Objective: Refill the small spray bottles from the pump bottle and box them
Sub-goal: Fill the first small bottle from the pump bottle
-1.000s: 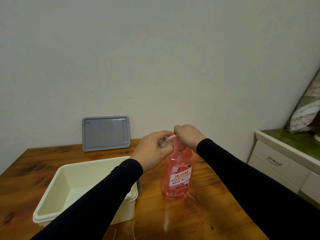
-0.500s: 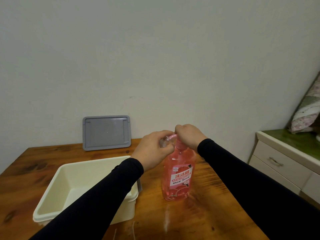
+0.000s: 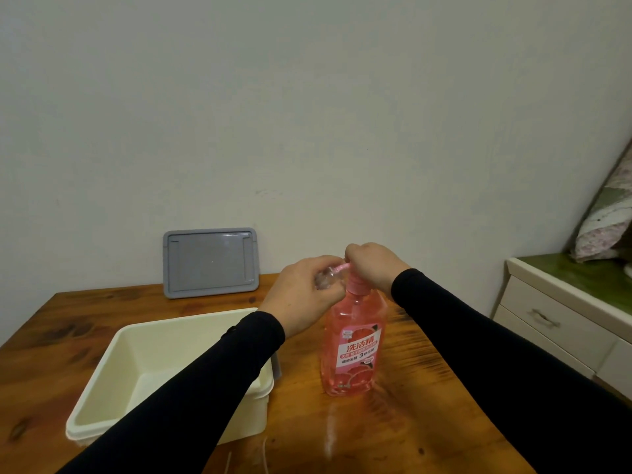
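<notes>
- pump bottle [image 3: 354, 347] upright on counter [image 3: 393, 422], right of cream box [image 3: 102, 388]
- left hand [image 3: 301, 299] curled round small clear spray bottle [image 3: 325, 277], held at pump spout [image 3: 342, 267]
- right hand [image 3: 371, 265] curled on pump head
- grey lid [image 3: 209, 263] leans on far wall

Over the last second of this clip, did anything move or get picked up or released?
Nothing visibly changed. The left hand still grips the small clear bottle at the pink spout, and the right hand still rests on the pump of the pink bottle. The cream box, grey lid and table stayed put.
</notes>
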